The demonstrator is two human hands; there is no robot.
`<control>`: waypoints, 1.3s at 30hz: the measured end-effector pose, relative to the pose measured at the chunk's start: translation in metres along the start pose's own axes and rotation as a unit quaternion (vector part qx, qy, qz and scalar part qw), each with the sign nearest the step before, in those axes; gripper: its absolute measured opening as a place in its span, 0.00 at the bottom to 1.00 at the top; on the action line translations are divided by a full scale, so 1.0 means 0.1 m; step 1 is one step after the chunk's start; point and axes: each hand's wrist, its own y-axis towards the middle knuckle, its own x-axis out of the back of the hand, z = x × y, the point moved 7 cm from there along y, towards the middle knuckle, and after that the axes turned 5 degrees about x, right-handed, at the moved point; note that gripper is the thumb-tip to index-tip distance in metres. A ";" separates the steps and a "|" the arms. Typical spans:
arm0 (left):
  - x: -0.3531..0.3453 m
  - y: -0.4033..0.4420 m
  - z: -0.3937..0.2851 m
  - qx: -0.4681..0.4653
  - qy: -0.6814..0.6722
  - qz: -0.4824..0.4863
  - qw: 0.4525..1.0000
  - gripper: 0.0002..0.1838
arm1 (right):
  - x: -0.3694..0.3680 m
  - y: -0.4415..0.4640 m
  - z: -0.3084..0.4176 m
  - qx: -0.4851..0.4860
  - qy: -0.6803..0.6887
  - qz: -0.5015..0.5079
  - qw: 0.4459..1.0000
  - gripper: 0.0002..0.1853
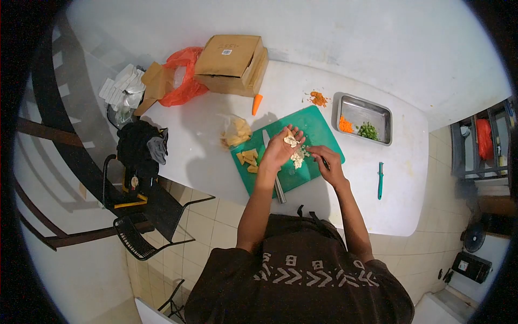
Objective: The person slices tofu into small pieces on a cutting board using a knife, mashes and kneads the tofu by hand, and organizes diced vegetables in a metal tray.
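Steel knife handle (280,190) nearest me, at six o'clock off the cutting board's centre; the shaft passes beneath my left wrist, and the blade shows again at eleven. It should be stiff, with some heft, and the handle is the place to grip it.

Peeler (381,181) well out between three and four, light by the look of it, best picked up by its green grip.

Up to the right hand (326,164), just past three: fingers curled around what looks like a slim dark handle (325,162), though from here I can't tell what tool it is.

Now the pale chopped pieces (298,157), heaped mid-board, and more scattered across the left hand (281,150), palm up, fingers spread wide, bearing them rather than pinching. Tiny, light, likely moist and clingy; I'd cup them, since a pinch would probably crush or scatter them.

Yellow chunks (249,157) at nine on the green cutting board (319,128), blocky, perhaps firm; take those by the sides. Plastic bag (236,129) beyond, limp, with more inside.

Metal tray (380,108) at two, orange and green bits inside; hold it by the rim. Furthest, carrot (257,104) at eleven, stiff and smooth, gripped round the middle.
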 end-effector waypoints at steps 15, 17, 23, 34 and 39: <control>-0.03 -0.04 -0.13 0.021 0.133 -0.022 0.991 0.12 | 0.01 -0.05 0.05 0.070 -0.057 0.035 0.995 0.12; -0.03 -0.05 -0.13 0.026 0.142 -0.015 0.989 0.12 | 0.03 -0.08 0.02 0.060 -0.055 0.027 0.996 0.13; 0.01 0.00 -0.12 0.022 0.152 -0.019 0.988 0.12 | -0.06 -0.07 0.07 0.070 -0.095 0.017 0.993 0.16; -0.03 -0.04 -0.11 0.012 0.230 -0.088 0.969 0.13 | -0.05 -0.06 0.12 0.081 -0.122 0.025 0.989 0.17; 0.05 -0.02 -0.11 -0.007 0.241 -0.082 0.967 0.15 | -0.04 -0.07 0.11 0.079 -0.092 0.039 0.992 0.18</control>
